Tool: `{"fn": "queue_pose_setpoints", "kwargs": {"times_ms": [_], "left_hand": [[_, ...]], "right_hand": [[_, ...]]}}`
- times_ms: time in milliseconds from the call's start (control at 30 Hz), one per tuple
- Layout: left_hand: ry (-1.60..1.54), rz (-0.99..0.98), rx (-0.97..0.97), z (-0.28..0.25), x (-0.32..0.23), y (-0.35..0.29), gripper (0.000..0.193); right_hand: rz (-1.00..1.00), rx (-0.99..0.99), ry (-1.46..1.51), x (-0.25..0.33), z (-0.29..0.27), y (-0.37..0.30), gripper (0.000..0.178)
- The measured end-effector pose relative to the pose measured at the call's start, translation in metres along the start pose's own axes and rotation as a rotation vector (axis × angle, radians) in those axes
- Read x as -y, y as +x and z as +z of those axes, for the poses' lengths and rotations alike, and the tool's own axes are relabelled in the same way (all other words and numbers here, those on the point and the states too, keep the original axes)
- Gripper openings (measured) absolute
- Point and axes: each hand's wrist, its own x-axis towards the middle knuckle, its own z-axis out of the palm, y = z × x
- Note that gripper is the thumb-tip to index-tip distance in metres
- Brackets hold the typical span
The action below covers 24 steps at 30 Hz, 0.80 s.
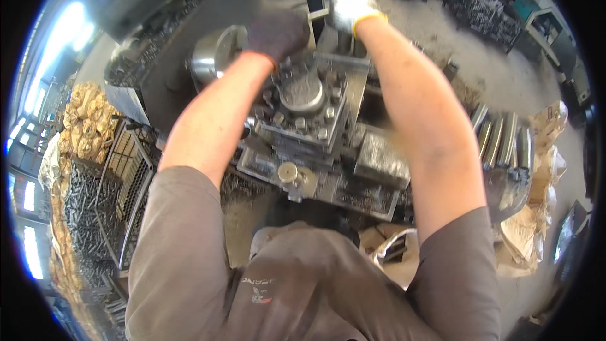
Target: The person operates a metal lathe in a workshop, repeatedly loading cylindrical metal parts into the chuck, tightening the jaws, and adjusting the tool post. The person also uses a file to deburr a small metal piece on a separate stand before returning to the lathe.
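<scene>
Both my arms reach forward over a lathe. My left hand [278,31], in a dark glove with an orange cuff, is beside the round metal chuck [205,63]; motion blur hides its fingers. My right hand [352,9], in a white glove with a yellow cuff, is closed at the far side of the machine. What it grips is hidden. A short pale bar [319,14] shows between the two hands; I cannot tell which hand holds it. Nearer to me stands the square tool post [303,123] with a round top [302,91] and several bolts.
A metal block [384,158] sits on the carriage, right of the tool post. A round knob [288,172] stands at its near side. Curved metal bars [502,142] lie at the right. Left are a wire-mesh basket [129,161], piled metal parts [91,205] and yellowish sacks [85,120].
</scene>
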Motion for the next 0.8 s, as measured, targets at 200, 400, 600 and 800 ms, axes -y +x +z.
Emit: {"fn": "queue_pose_setpoints", "kwargs": {"times_ms": [200, 400, 600, 800], "left_hand": [[0.056, -0.031, -0.148, 0.002, -0.005, -0.005, 0.026], [0.061, 0.000, -0.132, -0.006, -0.005, -0.005, 0.026], [0.021, -0.025, -0.207, 0.008, -0.003, -0.006, 0.027], [0.004, -0.054, -0.096, -0.002, -0.003, -0.007, 0.026]], "right_hand": [[0.011, 0.019, -0.045, -0.003, 0.006, 0.004, 0.035], [-0.025, -0.040, 0.011, 0.000, 0.000, -0.002, 0.036], [-0.027, -0.031, -0.037, -0.005, 0.009, 0.004, 0.037], [0.019, 0.001, -0.008, 0.005, -0.006, -0.004, 0.036]]}}
